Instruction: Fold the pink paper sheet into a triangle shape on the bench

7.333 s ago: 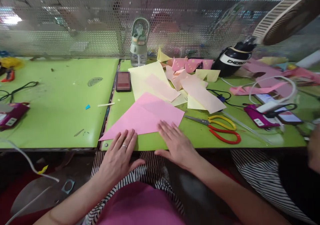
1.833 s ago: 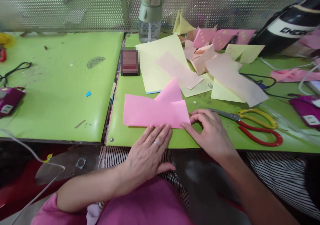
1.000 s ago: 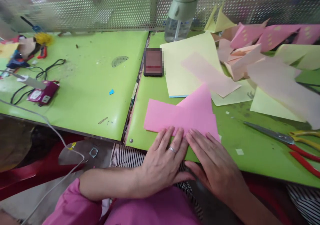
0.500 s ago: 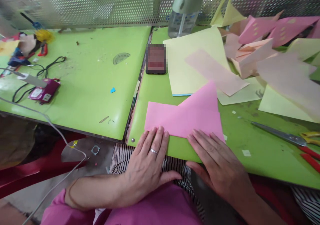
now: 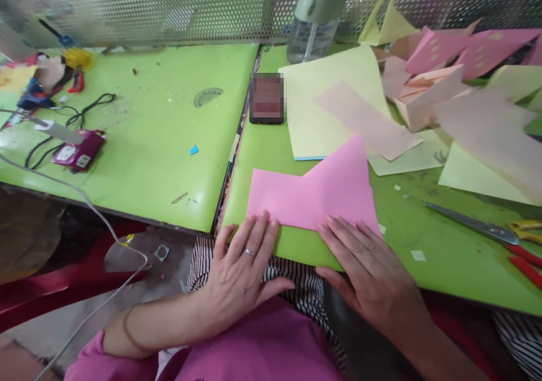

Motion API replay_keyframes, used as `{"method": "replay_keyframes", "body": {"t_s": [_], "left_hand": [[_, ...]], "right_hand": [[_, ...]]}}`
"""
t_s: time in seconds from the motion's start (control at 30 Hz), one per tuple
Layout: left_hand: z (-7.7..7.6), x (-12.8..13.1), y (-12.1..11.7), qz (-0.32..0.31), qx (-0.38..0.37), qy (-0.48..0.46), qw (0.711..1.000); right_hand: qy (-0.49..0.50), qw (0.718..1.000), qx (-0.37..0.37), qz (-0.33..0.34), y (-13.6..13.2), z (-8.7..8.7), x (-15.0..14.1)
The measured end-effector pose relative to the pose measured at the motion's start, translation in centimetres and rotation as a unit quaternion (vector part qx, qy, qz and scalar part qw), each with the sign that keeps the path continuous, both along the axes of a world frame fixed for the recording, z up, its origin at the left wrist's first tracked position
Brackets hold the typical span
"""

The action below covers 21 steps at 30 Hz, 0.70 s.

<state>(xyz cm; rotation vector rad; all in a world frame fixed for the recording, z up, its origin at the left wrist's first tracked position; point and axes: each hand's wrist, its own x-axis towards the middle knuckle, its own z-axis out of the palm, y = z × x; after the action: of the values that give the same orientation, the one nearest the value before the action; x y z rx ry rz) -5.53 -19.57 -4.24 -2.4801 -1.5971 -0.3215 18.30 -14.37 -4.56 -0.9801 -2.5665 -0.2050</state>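
Note:
A folded sheet of pink paper (image 5: pixel 309 197) lies flat on the green table (image 5: pixel 254 155), close to its front edge, with a pointed flap rising at its upper right. My left hand (image 5: pixel 245 257) is open, its fingertips resting at the paper's lower left edge. Flat on the lower right part lies my right hand (image 5: pixel 368 268), also open, fingers stretched forward. Neither hand grasps anything. Part of the paper's bottom edge is hidden under the fingers.
Scissors (image 5: pixel 474 223) lie at the right. Yellow sheets (image 5: pixel 334 115) and folded pink paper pieces (image 5: pixel 440 53) spread behind. A phone-like object (image 5: pixel 266 99) and a water bottle (image 5: pixel 317 20) stand near the table seam. At left are a purple power adapter (image 5: pixel 78 150) and a protractor (image 5: pixel 208 97).
My left hand has slid slightly left along the paper's lower edge, its fingers spreading a little. My right hand stays nearly in place on the paper.

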Motion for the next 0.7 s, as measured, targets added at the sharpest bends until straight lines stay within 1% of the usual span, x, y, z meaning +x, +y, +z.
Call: {"method": "replay_keyframes", "body": {"t_s": [0.07,0.13,0.2,0.23,0.37,0.47,0.57,0.7], "left_hand": [[0.1,-0.8,0.2,0.021,0.014,-0.039,0.999],[0.4,-1.8,0.9,0.075,0.025,-0.093,0.993],[1.0,-2.5,1.9,0.132,0.013,-0.149,0.980],[1.3,-2.7,2.5,0.147,-0.003,-0.176,0.973],[2.2,-2.6,4.4,0.146,-0.055,-0.269,0.950],[2.4,-2.3,4.8,0.139,-0.070,-0.305,0.939],[2.3,-2.1,4.6,0.129,-0.078,-0.316,0.937],[2.1,-2.1,4.5,0.126,-0.087,-0.291,0.945]], "right_hand": [[-0.002,1.000,0.000,-0.002,0.0,0.0,0.0],[-0.003,1.000,0.003,-0.004,0.0,0.0,-0.1],[-0.005,1.000,0.010,-0.004,0.0,0.0,-0.1],[-0.006,1.000,0.015,-0.003,-0.1,0.0,-0.1],[-0.014,0.999,0.030,-0.002,0.0,0.2,-0.3],[-0.019,0.999,0.038,-0.003,-0.1,0.2,-0.4],[-0.017,0.999,0.044,-0.006,-0.1,0.2,-0.5],[-0.012,0.999,0.044,-0.010,-0.1,0.3,-0.6]]}}
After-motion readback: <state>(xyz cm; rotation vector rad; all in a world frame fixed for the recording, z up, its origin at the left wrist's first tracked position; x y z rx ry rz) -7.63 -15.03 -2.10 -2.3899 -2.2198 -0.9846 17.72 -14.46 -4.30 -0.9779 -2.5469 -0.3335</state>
